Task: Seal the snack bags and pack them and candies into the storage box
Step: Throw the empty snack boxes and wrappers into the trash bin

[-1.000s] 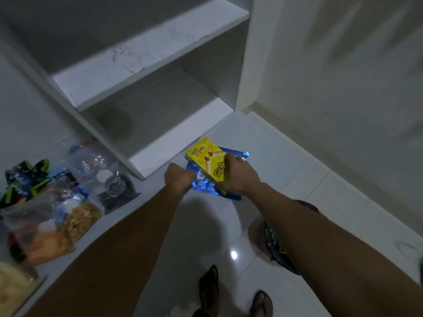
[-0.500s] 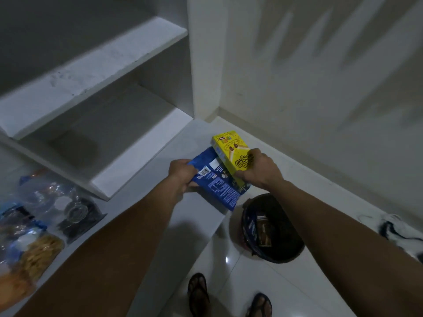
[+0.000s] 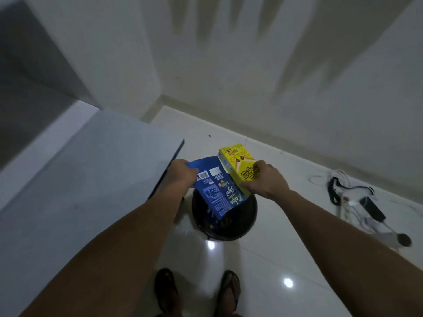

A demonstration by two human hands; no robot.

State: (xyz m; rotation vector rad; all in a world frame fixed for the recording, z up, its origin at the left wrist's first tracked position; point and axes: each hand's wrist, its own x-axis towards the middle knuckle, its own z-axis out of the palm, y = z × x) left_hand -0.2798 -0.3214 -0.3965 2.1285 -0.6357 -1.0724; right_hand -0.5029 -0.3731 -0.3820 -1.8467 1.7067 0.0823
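Above the bin (image 3: 225, 221), a round black container standing on the glossy white tiled floor (image 3: 263, 259), both hands hold flat cardboard packs. Left of the bin lies a smooth pale surface (image 3: 91, 179) with a thin dark edge, its corner just beside the bin. The left hand (image 3: 182, 176) is curled round the upper left corner of the blue box (image 3: 217, 191), a flattened rectangular carton printed with white text and a barcode; the box slants down from that hand, and its lower end hangs over the bin's mouth. The yellow box (image 3: 238, 165), a slim rectangular carton with a matte printed face, overlaps the blue box's right edge and tilts up and away from the bin. The right hand (image 3: 266, 180) grips the yellow box's lower end, thumb beneath, fingers wrapped over the top. Right of the bin, well apart on the floor, lies a tangle of white and black cables (image 3: 357, 202). Below the bin, two sandalled feet (image 3: 196, 291) stand on the tiles.
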